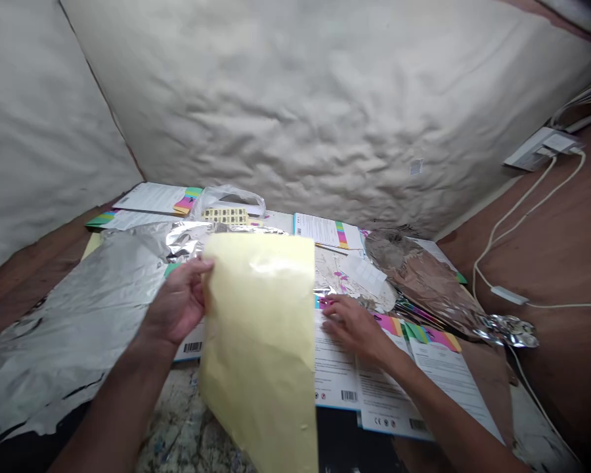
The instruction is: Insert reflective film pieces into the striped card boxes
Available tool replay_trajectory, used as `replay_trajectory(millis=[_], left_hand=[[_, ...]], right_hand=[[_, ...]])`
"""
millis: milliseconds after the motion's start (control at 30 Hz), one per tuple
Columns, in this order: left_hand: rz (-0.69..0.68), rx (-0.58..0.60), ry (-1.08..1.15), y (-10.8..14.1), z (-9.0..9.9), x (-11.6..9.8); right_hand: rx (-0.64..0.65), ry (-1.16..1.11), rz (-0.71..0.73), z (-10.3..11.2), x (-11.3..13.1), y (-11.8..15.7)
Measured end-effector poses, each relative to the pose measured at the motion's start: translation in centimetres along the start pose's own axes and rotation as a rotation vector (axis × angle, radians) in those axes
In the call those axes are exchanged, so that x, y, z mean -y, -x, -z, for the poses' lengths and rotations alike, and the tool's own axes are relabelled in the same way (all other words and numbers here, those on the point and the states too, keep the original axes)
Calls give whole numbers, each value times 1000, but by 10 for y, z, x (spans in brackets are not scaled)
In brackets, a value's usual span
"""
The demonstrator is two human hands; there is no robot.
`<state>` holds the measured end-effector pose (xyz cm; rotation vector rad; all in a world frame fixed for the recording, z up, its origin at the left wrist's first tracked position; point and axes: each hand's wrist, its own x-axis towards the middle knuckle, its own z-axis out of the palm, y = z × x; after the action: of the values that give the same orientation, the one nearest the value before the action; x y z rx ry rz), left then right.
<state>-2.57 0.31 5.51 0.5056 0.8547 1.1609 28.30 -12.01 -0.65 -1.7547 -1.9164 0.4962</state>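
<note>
A pale yellow, glossy sheet (259,335) stands upright in the middle, its lower end running out of view. Its upper left edge is pinched by my left hand (180,295), thumb in front. To the right of the sheet, my right hand (349,325) hovers over or rests on a white printed card (335,368) with a barcode; contact cannot be made out. The fingers are loosely bent and apart, with nothing seen in them. Further right lie more printed cards (389,401) with coloured top bands. The sheet hides part of the cards behind it.
Silver foil (79,309) spreads across the left side. At the back are stacked cards (150,197), a small yellow label sheet (225,215) and a clear plastic bag (234,195). A crumpled plastic wrap (423,276) lies right, near white cables (497,236) and a power strip (539,146).
</note>
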Motion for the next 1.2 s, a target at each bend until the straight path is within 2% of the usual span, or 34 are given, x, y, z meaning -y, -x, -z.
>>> replay_trajectory(millis=[100,167,233,300,467,533,633,733,933,1000,1100,1133,1200], left_hand=[[68,189,-159,2,-3,27],[103,261,-228,5,-5,42],[136,313,-270,7,-7,54],[155,340,-289,9,-8,60],[183,363,-266,6,-6,63],[189,380,-253,3,-3,61],[192,411,-251,2,-1,59],[193,427,-248,4,-2,57],[100,358,-327,4,-2,60],[59,333,-361,3,0,62],[6,315,-392,1,2,65],[-4,315,-393,1,3,66],[-15,320,-384,1,3,68]], right_hand=[[-89,-578,-212,17,9,-9],[15,-966,-296,22,21,-12],[142,-1138,-337,20,32,-14],[150,-1094,-345,13,39,-18],[2,-629,-190,-3,35,-47],[75,-627,-198,-4,34,-61],[289,-818,-223,-1,37,-79],[317,-849,-140,4,44,-89],[173,-478,-35,7,51,-95],[23,-320,31,5,56,-92],[-253,-89,212,-1,72,-82],[-277,-63,264,-3,78,-78],[-219,-92,312,-9,90,-72]])
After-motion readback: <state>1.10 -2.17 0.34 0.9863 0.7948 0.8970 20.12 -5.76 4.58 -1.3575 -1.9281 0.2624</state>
